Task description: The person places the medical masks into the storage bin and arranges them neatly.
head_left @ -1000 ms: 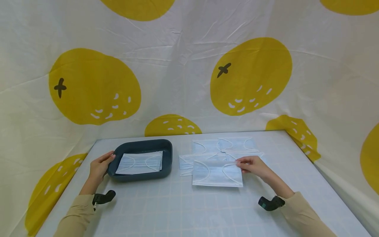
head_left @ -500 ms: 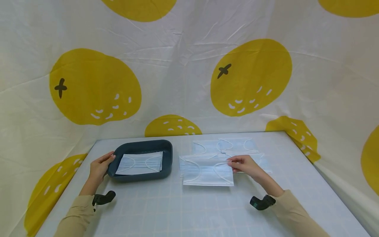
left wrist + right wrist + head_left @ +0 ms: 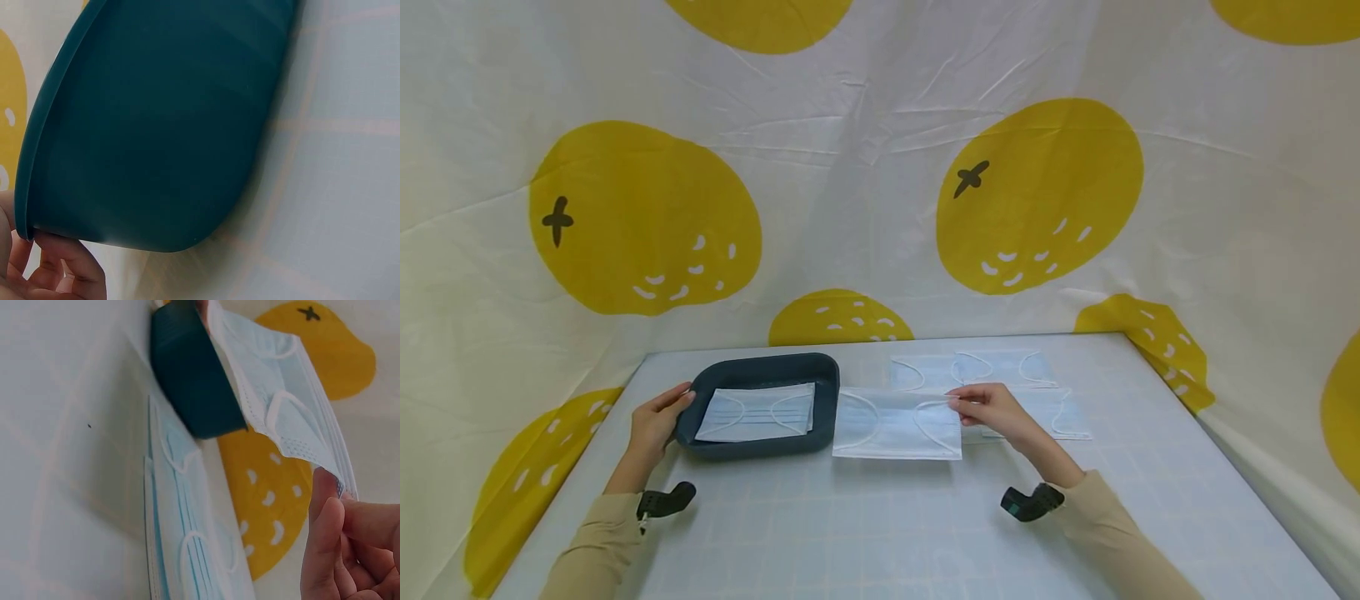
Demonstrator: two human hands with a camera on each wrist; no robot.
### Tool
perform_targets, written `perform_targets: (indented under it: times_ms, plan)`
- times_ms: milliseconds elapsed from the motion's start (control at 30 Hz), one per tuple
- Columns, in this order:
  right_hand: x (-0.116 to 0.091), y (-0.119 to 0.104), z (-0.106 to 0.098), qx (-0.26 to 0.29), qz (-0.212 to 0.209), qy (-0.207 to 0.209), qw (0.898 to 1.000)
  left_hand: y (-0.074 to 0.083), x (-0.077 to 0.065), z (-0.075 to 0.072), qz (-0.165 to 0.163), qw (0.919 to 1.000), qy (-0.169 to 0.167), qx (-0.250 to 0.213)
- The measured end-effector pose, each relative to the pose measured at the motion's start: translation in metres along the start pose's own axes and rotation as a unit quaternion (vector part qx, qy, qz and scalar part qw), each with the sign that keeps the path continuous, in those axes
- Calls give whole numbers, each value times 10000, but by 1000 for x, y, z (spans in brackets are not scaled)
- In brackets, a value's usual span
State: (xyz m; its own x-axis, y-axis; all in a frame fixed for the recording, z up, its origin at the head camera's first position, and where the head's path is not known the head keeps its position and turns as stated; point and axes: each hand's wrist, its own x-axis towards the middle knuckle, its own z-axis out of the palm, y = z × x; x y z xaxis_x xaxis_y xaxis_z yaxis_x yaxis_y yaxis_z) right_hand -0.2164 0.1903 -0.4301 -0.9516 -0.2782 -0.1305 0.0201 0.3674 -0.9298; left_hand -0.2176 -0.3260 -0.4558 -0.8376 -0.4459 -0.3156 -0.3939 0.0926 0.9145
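Observation:
A dark teal tray (image 3: 760, 451) stands at the left of the table, with several light blue face masks (image 3: 756, 412) stacked inside. My left hand (image 3: 651, 427) grips the tray's left rim; in the left wrist view its fingers (image 3: 78, 262) curl under that rim. My right hand (image 3: 996, 412) pinches another face mask (image 3: 895, 427) by its upper right corner. That mask hangs above the table, its left edge beside the tray's right side. In the right wrist view thumb and fingers (image 3: 328, 531) hold the mask's corner (image 3: 300, 434).
More face masks (image 3: 1037, 408) lie overlapping on the table behind and beneath my right hand, partly hidden by it and the held mask. A pale gridded cloth covers the table (image 3: 850, 533). Behind it hangs a white curtain (image 3: 850, 192) with yellow fruit prints.
My right hand has carried the pinched mask leftward, from over the loose masks towards the tray, and slightly up. The left hand and tray have stayed in place.

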Motion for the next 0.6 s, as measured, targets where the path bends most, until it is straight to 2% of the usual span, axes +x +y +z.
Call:
perform_targets:
  times_ms: [233, 600]
  plan:
    - [12, -7, 17, 209, 74, 79, 9997, -1, 1, 0, 24, 9999, -17, 124]
    - [32, -25, 41, 516, -226, -88, 9984, -1, 1, 0, 54, 9999, -16, 89]
